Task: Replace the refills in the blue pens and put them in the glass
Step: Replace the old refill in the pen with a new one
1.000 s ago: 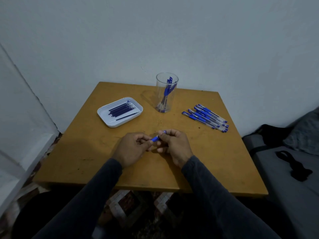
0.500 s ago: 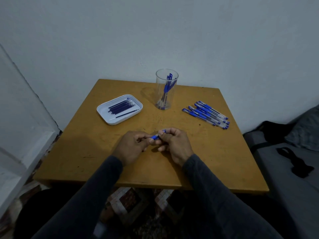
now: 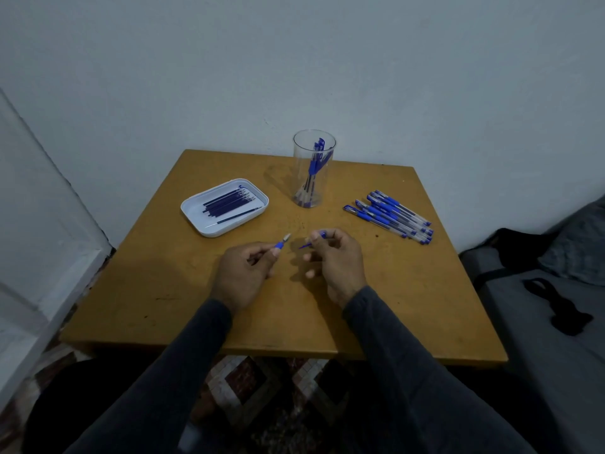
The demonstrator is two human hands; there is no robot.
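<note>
My left hand (image 3: 244, 273) pinches a short blue pen tip piece (image 3: 282, 242) with a pale metal nose pointing up and right. My right hand (image 3: 337, 257) grips the rest of that blue pen, the pen body (image 3: 319, 239), mostly hidden in the fingers, with a thin dark refill end sticking out to the left. The two parts are a small gap apart above the table's middle. A clear glass (image 3: 313, 168) at the back holds a few blue pens. Several blue pens (image 3: 391, 216) lie in a row at the right.
A white tray (image 3: 196, 221) with several dark refills sits at the back left of the wooden table (image 3: 409, 306). A wall runs behind the table. A grey seat with dark fabric (image 3: 556, 306) lies to the right.
The hands were together around one pen. They have now moved apart, the tip piece going left with my left hand and the body staying in my right hand.
</note>
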